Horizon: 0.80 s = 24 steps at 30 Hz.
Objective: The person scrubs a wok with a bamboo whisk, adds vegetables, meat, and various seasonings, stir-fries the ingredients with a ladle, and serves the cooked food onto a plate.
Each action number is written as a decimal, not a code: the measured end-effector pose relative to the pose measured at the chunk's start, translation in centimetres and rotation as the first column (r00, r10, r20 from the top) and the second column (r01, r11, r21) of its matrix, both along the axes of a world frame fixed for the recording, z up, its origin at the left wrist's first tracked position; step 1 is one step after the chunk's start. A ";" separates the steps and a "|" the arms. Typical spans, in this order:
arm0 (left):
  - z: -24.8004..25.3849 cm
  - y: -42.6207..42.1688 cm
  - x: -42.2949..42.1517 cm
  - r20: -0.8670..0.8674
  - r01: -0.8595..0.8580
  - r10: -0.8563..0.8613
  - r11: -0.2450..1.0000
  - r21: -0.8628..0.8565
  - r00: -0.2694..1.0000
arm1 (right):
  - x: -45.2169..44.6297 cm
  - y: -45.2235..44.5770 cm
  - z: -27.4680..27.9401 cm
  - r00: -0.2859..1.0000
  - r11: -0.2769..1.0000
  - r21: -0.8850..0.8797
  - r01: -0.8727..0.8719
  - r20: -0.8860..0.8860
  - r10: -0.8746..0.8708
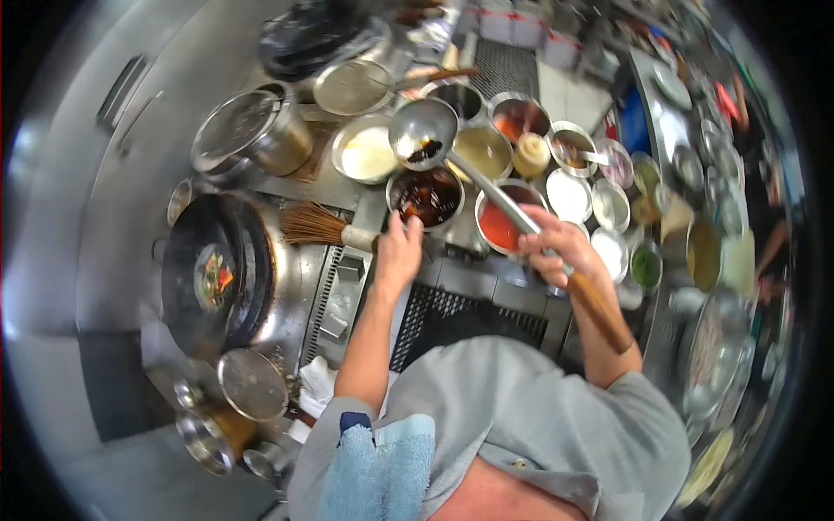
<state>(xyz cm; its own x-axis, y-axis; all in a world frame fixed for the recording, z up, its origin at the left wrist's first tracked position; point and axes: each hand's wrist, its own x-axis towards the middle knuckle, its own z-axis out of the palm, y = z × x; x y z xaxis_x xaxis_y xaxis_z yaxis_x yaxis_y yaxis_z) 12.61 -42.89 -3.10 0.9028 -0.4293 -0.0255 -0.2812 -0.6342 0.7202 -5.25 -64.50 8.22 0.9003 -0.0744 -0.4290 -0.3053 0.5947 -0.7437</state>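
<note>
My right hand point(556, 245) is closed around the long handle of a ladle point(499, 195), whose wooden end runs back along my forearm. The ladle's metal bowl hangs over the sauce pots and has dark liquid in it. Just below it stands a pot of dark brown sauce point(426, 198). My left hand point(400, 256) is at that pot's near edge, fingers stretched out and slightly apart; whether they touch the rim I cannot tell. Beside my left wrist lies a bristle wok brush point(321, 224), its handle end partly hidden by the hand.
A wok point(248, 321) with some vegetables in it sits on the stove at left. Behind are a large lidded pot point(282, 139) and a strainer point(352, 87). A white-filled bowl point(367, 152), a red sauce pot point(499, 227) and several seasoning containers crowd the counter.
</note>
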 end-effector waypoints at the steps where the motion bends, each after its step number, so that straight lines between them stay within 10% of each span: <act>1: 2.0 0.8 -1.7 0.028 0.048 -0.047 0.998 -0.027 0.998 | 1.0 0.2 0.6 0.998 0.998 -0.020 -0.055 0.019 0.056; 4: 0.1 6.5 -6.2 0.388 0.177 -0.121 0.978 -0.114 0.914 | 5.0 1.8 1.4 0.979 0.979 0.072 -0.189 0.091 0.183; 6: 1.3 11.5 -8.0 -0.112 0.341 -0.352 0.934 -0.107 0.929 | 8.5 4.5 1.7 0.969 0.946 0.226 -0.233 0.136 0.206; 12: 3.1 20.2 -10.8 -0.100 -0.008 -0.007 0.989 -0.145 0.995 | 19.6 16.7 2.6 0.853 0.766 0.378 -0.520 0.270 0.446; 15: 4.0 23.0 -10.7 -0.001 -0.118 0.121 0.960 -0.255 0.993 | 24.9 23.8 2.3 0.772 0.780 -0.011 -0.625 0.139 0.621; 20: 5.8 27.4 -11.2 0.012 -0.254 0.269 0.924 -0.284 0.963 | 33.8 32.5 -4.4 0.515 0.449 -0.651 -0.613 0.102 0.851; 24: 5.6 28.5 -10.0 0.210 -0.339 0.406 0.894 -0.292 0.889 | 34.8 35.8 -4.5 0.511 0.382 -0.731 -0.565 0.054 0.858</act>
<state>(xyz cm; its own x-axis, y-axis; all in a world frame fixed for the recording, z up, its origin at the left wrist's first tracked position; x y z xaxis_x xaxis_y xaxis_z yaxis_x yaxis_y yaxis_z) 2.65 -14.39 2.53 0.9563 -0.0218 0.2914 -0.2557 -0.5453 0.7983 29.50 -28.66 3.67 0.7803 0.5961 -0.1889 -0.0101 -0.2900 -0.9570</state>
